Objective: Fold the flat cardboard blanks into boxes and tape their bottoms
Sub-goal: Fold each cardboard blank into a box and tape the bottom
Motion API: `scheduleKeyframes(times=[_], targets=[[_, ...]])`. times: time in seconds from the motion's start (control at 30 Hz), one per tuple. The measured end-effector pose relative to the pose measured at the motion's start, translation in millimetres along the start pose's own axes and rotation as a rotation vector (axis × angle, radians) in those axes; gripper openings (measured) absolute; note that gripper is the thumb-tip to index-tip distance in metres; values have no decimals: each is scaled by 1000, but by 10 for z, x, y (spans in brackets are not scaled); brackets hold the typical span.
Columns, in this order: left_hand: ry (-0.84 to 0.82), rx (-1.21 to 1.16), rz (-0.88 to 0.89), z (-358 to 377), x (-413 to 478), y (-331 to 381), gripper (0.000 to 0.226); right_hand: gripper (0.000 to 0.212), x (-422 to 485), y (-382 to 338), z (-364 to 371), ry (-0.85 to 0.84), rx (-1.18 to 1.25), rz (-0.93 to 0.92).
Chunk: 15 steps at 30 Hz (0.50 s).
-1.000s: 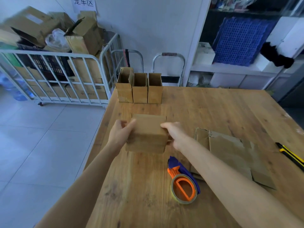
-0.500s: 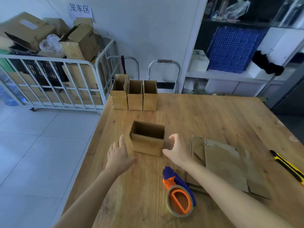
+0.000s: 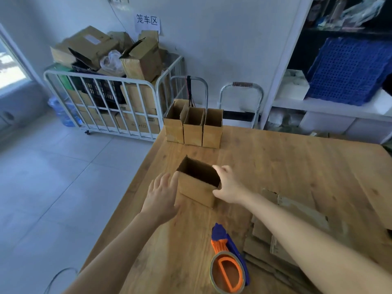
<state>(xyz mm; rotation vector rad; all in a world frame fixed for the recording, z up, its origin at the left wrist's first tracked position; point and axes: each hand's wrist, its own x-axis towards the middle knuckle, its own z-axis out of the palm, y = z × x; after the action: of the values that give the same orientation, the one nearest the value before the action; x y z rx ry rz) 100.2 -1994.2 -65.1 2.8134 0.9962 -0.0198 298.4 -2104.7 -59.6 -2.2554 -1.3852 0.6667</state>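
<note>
Centre of frame: box [image 3: 196, 190] of plain brown corrugated cardboard, rectangular, upright on the counter [image 3: 286, 166], top open, inside dark. Bottom hidden against the wood, so no telling about tape there.

Right grip [image 3: 228, 185] grasping the box's right end, fingers curled over the rim, thumb on the near wall. Left grip [image 3: 163, 196] released, fingers straight and slightly spread, holding nothing. Placed at the box's left wall; touching or only just beside, impossible to tell.

Counter of pale wooden planks with visible grain and knots.

Upper centre, at the far edge: row of three boxes [image 3: 193, 128], tall, narrow, open-topped, side by side.

Lower middle: tape dispenser [image 3: 229, 264], orange and blue plastic, with a round roll of yellowish tape.

Lower right: flat blanks [image 3: 297, 211], stacked, edges ragged, partly hidden behind the right forearm and cut off by the frame.

Upper left, on the tiled floor: cart [image 3: 106, 102] of white metal bars, heaped with worn cartons.

Upper right, on a shelf: blue crate [image 3: 347, 68], perforated plastic, cut off at the edge.
</note>
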Motion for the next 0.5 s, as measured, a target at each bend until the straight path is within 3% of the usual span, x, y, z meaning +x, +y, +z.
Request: scheduleKeyframes(times=[0.17,0.3,0.5], targets=[[6,24,-43,-16,-1,217,95,77,-108,241,-22,122,-4,19],[4,57,-24,-39,115,477,94,74,-217,587,-184,242,-66,156],[18,110,70,-126,559,632,89,86,-88,935,-429,294,-103,398]])
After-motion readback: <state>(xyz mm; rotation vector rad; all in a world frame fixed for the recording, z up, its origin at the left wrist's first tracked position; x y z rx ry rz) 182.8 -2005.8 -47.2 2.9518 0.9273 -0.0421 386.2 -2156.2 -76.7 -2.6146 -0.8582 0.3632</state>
